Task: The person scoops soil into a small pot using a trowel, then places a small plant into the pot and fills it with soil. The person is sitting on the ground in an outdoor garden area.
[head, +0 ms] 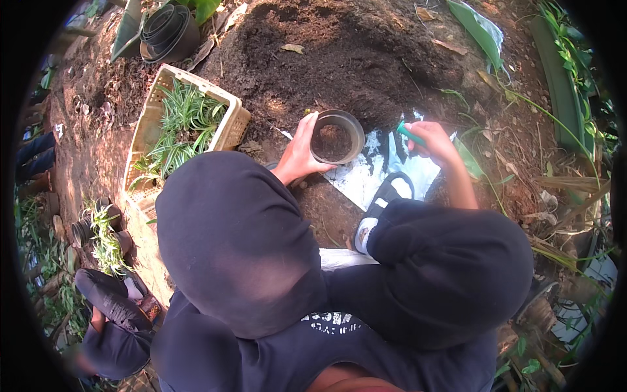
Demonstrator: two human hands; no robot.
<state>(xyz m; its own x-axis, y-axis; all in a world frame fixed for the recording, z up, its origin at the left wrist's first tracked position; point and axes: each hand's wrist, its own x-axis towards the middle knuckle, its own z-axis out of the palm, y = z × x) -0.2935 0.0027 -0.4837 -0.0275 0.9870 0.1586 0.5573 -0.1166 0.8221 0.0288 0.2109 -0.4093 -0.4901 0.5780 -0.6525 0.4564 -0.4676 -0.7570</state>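
Observation:
My left hand point(300, 153) grips the rim and side of a round black plastic plant pot point(356, 128), tilted so that its inside shows, with dark matter at the bottom. To the right, my right hand point(435, 141) holds a green handle point(410, 134) over a white plastic sheet point(353, 180); whatever part of the tool lies beyond the handle cannot be made out. Beyond both hands spreads a heap of dark soil point(328, 59). Left of the pot, a cream plastic crate point(234, 122) holds several spider plants point(188, 115).
Nested black pots point(169, 32) stand at the upper left. A person point(115, 333) sits at the lower left near potted plants point(105, 240). My sandalled foot point(387, 196) rests by the sheet. Cut green stems point(548, 115) and dry leaves lie at the right.

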